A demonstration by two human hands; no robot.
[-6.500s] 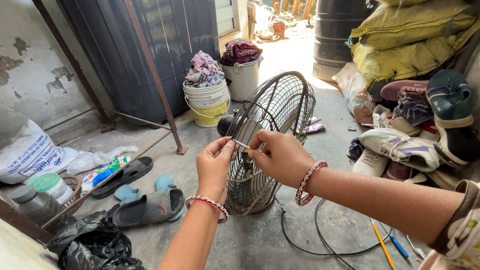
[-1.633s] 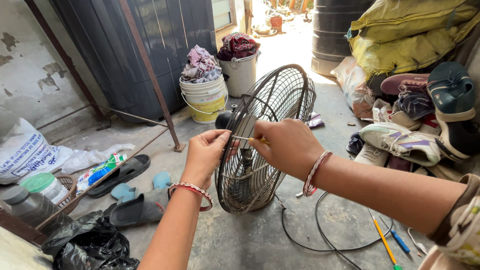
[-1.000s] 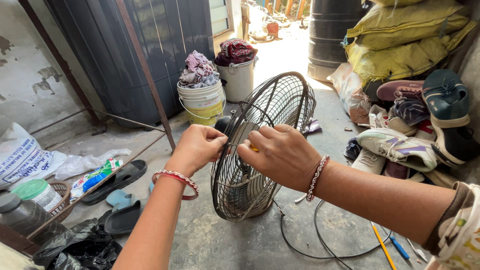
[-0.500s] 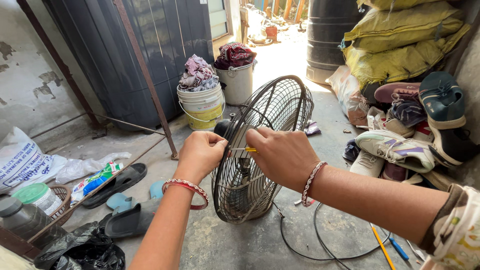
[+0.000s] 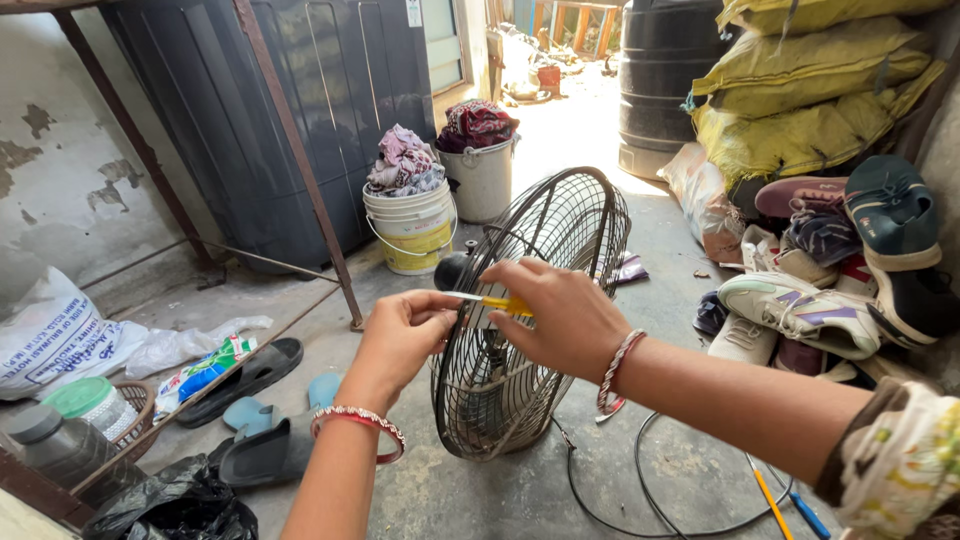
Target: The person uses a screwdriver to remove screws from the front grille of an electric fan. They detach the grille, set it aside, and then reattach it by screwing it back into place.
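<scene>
Both hands work a yellow-handled screwdriver [image 5: 500,302] at the round black wire fan cage [image 5: 530,330].
Right hand [image 5: 560,315] grips its handle; left hand [image 5: 405,335] pinches the cage rim at nine o'clock; bare concrete floor [image 5: 480,500] lies open at six.

There is one view only — a camera worn on the person's head, looking forward and down along both forearms, which enter from the bottom edge. It sits close to the wire fan guard [image 5: 530,320] standing on the concrete floor [image 5: 480,495] at mid-frame, near enough that the guard fills the centre. Beyond it the view reaches to buckets [image 5: 415,225], a dark tank [image 5: 665,80] and a sunlit doorway — the shoe pile [image 5: 840,270] lies at the right edge.
</scene>
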